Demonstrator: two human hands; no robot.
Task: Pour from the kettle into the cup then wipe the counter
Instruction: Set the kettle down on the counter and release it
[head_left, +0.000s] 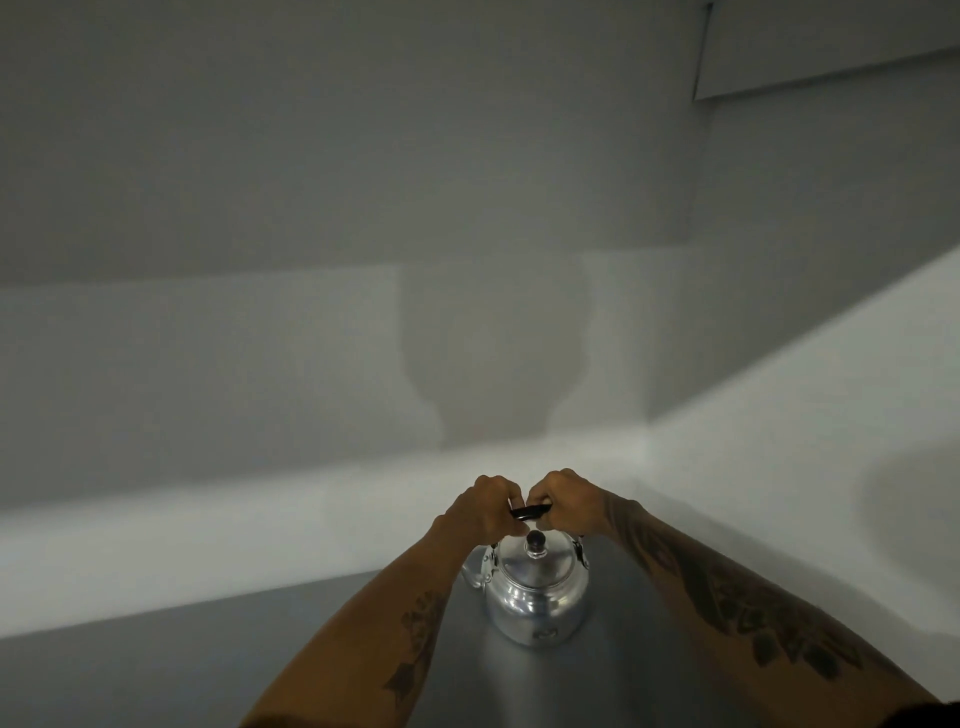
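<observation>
Since we only get the one head view, everything comes from looking down over both forearms at a shiny metal kettle (535, 592) sitting on a grey counter (156, 670), roughly bottom centre of the shot. We see the left hand (480, 512) and the right hand (563, 499) meeting right above it, both curled shut around the black handle (530, 512), which arches over the top of the kettle; the knuckles nearly touch each other and only a short dark bit of the handle shows between them. Just under the hands there's the lid (535, 558) in place, with a small dark knob (535, 543) poking up, apart from the fingers. The spout (470, 571) points off to the left and a bit away from us, partly hidden behind the left wrist. We can't really tell whether the kettle base rests on the counter or hangs just above it. Both forearms carry dark tattoos. Behind the counter a pale wall (260, 338) fills most of the picture, with a soft shadow on it straight above the hands.
</observation>
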